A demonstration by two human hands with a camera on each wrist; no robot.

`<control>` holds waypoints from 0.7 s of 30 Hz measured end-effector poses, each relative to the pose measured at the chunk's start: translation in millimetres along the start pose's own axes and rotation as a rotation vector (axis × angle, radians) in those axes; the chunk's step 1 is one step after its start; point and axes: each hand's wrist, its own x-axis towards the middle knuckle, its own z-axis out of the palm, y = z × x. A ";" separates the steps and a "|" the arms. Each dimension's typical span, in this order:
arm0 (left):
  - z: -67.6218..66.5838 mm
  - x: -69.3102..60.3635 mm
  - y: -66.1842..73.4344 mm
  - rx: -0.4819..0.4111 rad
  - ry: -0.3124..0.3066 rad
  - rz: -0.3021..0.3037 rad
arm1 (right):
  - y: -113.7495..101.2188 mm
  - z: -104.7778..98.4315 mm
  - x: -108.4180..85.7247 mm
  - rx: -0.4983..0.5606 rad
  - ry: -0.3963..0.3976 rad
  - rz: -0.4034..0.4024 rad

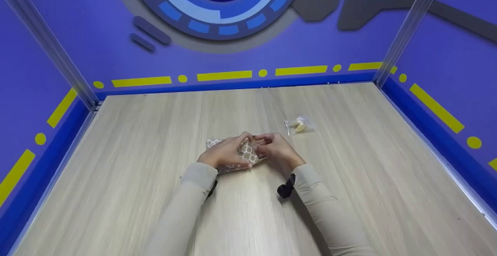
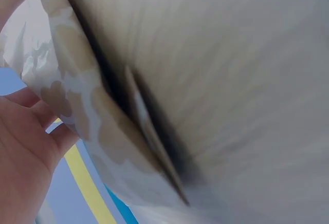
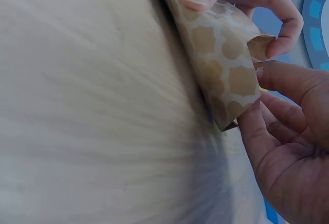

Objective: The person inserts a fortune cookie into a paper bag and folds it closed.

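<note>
A flat packet (image 1: 247, 153) of brown-and-white patterned paper lies at a slant on the table between the two hands. My left hand (image 1: 225, 152) grips it from above, thumb along the near edge and fingers over the far side. At its right end my right hand (image 1: 280, 150) pinches the edge with thumb and fingertips. In the right wrist view, a small flap (image 3: 260, 47) of brown paper stands up near the left index fingertip. The packet (image 2: 77, 70) looks loose along its lower edge in the left wrist view. Its contents are hidden.
A small clear plastic bag (image 1: 299, 126) with a cream-coloured piece inside lies behind the right hand. The wooden table (image 1: 136, 162) is bounded by blue panels (image 1: 233, 60) at the back and sides. A black strap (image 1: 286, 188) sits at the right wrist.
</note>
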 end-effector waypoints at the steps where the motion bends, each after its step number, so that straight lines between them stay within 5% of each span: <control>1: -0.1 -0.1 0.2 0.003 0.001 -0.005 | 0.4 0.6 0.4 0.006 -0.002 -0.003; 12: -0.8 -1.4 0.4 -0.022 0.002 -0.011 | 1.8 7.4 3.3 0.038 -0.035 -0.037; 21: 0.2 -1.7 -0.2 -0.027 0.010 -0.021 | 4.3 2.5 3.0 -0.038 -0.044 -0.077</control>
